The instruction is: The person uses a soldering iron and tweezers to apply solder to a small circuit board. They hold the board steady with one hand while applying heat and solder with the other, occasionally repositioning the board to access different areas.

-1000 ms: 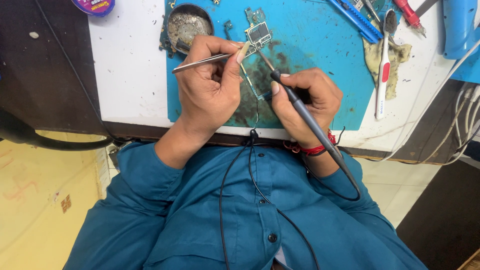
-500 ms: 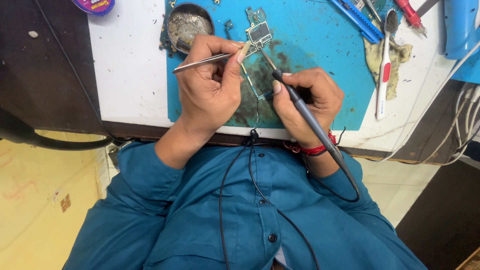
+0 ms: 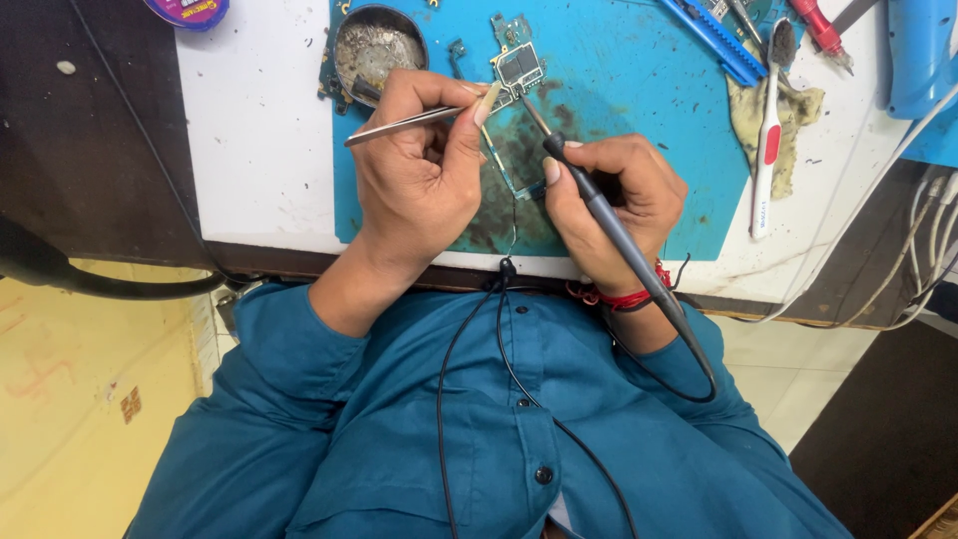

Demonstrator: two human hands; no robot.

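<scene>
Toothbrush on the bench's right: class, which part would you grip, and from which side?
Grip the toothbrush by its lower handle, below the red patch, coming from above with fingers across its narrow width. It lies flat, and that end rests on bare white table, while the neck crosses the cloth and the bristled head sits by the blue tool. The right hand, nearest, holds the soldering iron.

A thin pair of tweezers (image 3: 404,124) of bright, smooth metal is being pinched by the left hand (image 3: 419,170). A soldering iron (image 3: 609,215) with a matt dark plastic grip and a bare metal tip is being gripped by the right hand (image 3: 614,205). A small glossy circuit board (image 3: 519,68) is being supported on a matt blue mat (image 3: 639,110), whose surface is being shown stained and scorched dark. A crumpled, soiled cloth (image 3: 743,115) is being left beside it.
</scene>
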